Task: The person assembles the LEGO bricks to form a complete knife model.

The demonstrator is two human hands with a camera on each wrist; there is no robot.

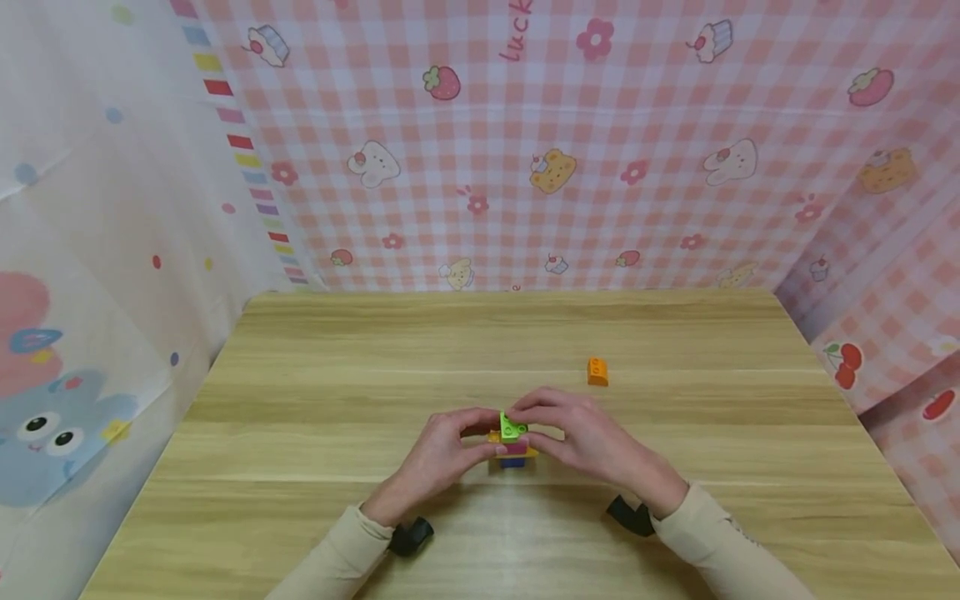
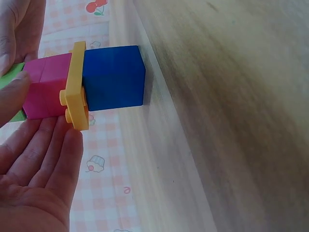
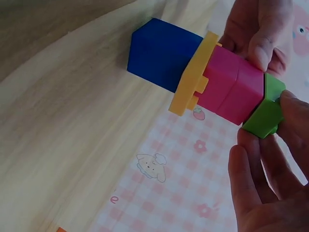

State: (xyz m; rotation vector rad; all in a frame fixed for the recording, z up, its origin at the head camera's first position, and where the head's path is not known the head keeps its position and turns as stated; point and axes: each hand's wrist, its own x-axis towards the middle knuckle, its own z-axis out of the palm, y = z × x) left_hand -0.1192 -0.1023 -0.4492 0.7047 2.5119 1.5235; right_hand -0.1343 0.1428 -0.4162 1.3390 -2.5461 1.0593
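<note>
Block stack (image 3: pixel 212 77) upright at wooden table (image 1: pixel 375 358), long axis vertical: blue block (image 2: pixel 115 78) lowest, green block (image 3: pixel 263 118) topmost. Left hand (image 1: pixel 438 454) grips magenta section (image 2: pixel 47 92); right hand (image 1: pixel 585 433) pinches green block. Gingham cloth (image 1: pixel 495 133) behind.

wood table (image 1: pixel 337 350), pale, grain running side to side. back cloth (image 1: pixel 495 133) behind it, pink-white check, printed with strawberries (image 1: pixel 444 83), cupcakes (image 1: pixel 267 46), flowers (image 1: pixel 596 39); sideways lettering (image 1: pixel 515 37) near top edge. left cloth (image 1: pixel 150 183) white, coloured dots (image 1: pixel 157 262), blue cartoon figure (image 1: pixel 63 467), big eyes, low, pink shape (image 1: pixel 26 312) above it. band of coloured bars (image 1: pixel 241 142) where left and back cloths meet. right cloth (image 1: pixel 892 300) checked too, red cherries (image 1: pixel 848 367) near table.
</note>
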